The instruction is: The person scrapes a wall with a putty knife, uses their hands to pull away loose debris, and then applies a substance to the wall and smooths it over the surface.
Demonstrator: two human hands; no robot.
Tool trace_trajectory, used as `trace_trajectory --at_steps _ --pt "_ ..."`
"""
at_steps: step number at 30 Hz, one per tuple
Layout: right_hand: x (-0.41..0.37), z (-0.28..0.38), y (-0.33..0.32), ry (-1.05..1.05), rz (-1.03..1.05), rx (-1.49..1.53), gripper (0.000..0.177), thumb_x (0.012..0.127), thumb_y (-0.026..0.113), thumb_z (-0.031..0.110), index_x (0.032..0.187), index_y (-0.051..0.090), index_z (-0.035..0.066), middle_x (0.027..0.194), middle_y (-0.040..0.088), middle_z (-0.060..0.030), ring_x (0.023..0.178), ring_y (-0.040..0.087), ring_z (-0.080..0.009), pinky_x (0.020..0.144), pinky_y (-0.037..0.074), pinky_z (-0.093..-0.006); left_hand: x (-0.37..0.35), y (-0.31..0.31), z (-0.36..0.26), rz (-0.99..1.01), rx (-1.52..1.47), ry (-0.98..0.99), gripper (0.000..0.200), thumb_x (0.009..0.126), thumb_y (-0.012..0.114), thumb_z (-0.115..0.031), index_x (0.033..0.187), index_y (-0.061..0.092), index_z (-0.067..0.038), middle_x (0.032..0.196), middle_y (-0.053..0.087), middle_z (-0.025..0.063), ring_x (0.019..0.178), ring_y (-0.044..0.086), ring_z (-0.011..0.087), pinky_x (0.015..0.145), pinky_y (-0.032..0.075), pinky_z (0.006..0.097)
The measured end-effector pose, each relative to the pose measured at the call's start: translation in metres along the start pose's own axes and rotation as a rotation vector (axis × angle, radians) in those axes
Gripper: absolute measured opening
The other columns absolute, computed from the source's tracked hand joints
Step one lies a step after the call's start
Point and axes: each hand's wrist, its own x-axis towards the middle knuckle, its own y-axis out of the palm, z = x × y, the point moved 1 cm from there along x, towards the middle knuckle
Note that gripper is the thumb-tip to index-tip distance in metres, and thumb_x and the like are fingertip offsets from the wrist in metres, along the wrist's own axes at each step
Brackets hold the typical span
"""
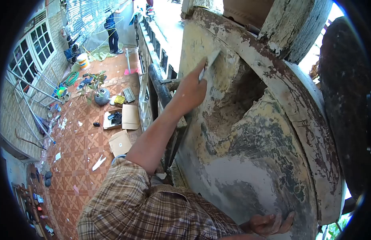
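My left hand (192,89) reaches up on a plaid-sleeved arm and grips a flat pale scraper (209,63). The blade lies against a curved, weathered wall (249,132) with peeling cream and grey paint. Just right of the blade is a rough gouged patch (237,100) of bare brown material. My right hand (269,224) rests flat on the lower grey part of the same wall, fingers spread and holding nothing.
Far below at the left is a terracotta tiled floor (79,148) with cardboard boxes (121,142), a potted plant (100,96), a bucket (83,61) and metal poles (31,96). Another person (112,32) stands at its far end. A dark railing (159,86) runs beside my arm.
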Motion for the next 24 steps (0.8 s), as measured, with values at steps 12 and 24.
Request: trace_trajectory --at_steps 12,24 --pt "-0.009 -0.005 0.001 0.028 0.01 -0.002 0.021 0.097 0.042 0.018 0.106 0.052 0.003 0.123 0.052 -0.0233 0.117 0.048 -0.0345 0.098 0.034 -0.0516 -0.004 0.002 0.0 0.024 0.114 -0.041 0.065 0.081 0.043 -0.006 0.146 0.034 -0.012 0.104 0.065 0.0265 0.082 0.064 0.0279 0.079 0.049 0.0384" --pt "0.012 0.014 0.009 0.251 0.014 -0.268 0.05 0.099 0.038 0.033 0.134 0.043 -0.003 0.146 0.025 -0.0308 0.135 0.026 -0.0476 0.107 0.023 -0.059 0.013 -0.015 0.003 0.123 0.008 -0.174 0.062 0.085 0.043 -0.006 0.145 0.033 -0.011 0.102 0.064 0.0253 0.079 0.065 0.0293 0.075 0.05 0.0357"
